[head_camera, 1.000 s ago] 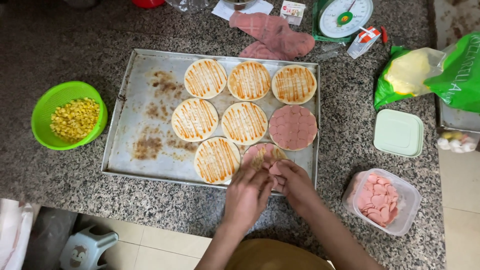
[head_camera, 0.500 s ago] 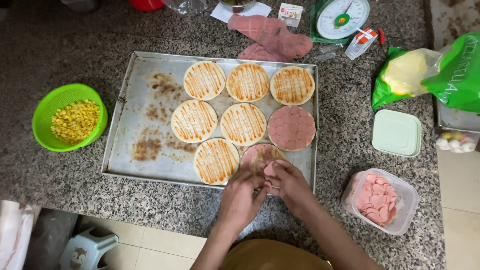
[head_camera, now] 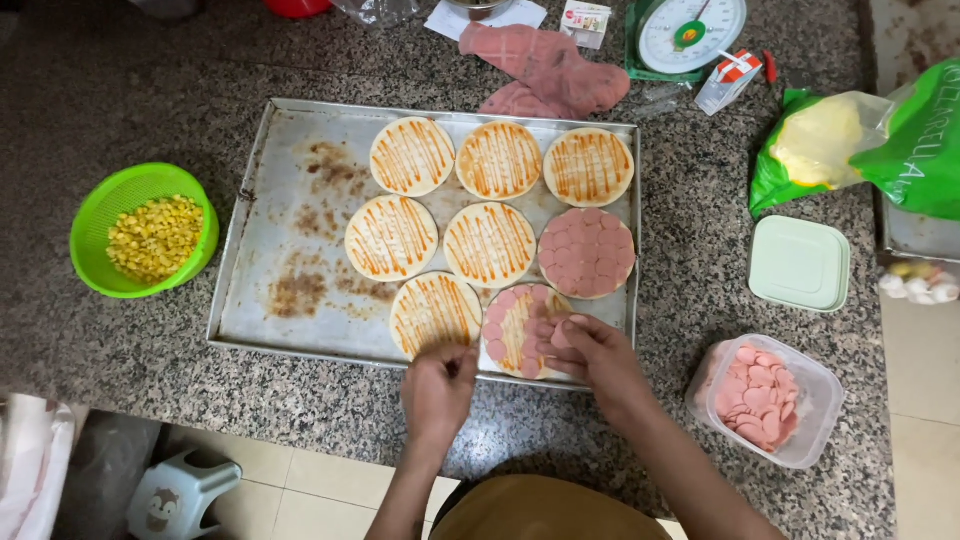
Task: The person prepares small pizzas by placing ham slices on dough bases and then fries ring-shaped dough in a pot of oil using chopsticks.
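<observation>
**Sausage slices going onto a small pizza base on the baking tray**

The person is leaning over a metal baking tray [head_camera: 300,240] lying on a speckled granite bench [head_camera: 120,90]. 8 round pizza bases are sitting in the tray's right half: 6 are carrying only orange sauce stripes, 1 fully covered base [head_camera: 586,252] in the middle row at the tray's right side is wearing a complete layer of pink sausage slices, and the half-covered base [head_camera: 512,325] at the tray's near right corner is showing slices over part of its face.

The right hand [head_camera: 590,355] is resting over that half-covered base, its fingertips pinching a few sausage slices [head_camera: 550,332] against it. The left hand [head_camera: 438,385] is hovering at the tray's near edge, just below the striped base [head_camera: 433,312], fingers curled loosely inward; whether anything is between them cannot be told.

Right of the tray, a clear plastic tub of sausage slices [head_camera: 765,398] is standing open, with its pale green lid [head_camera: 798,263] lying further back. Left of the tray, a green colander of corn kernels [head_camera: 145,232] is sitting. Beyond the tray, a pink cloth [head_camera: 545,65] and a kitchen scale [head_camera: 690,32] are lying.
</observation>
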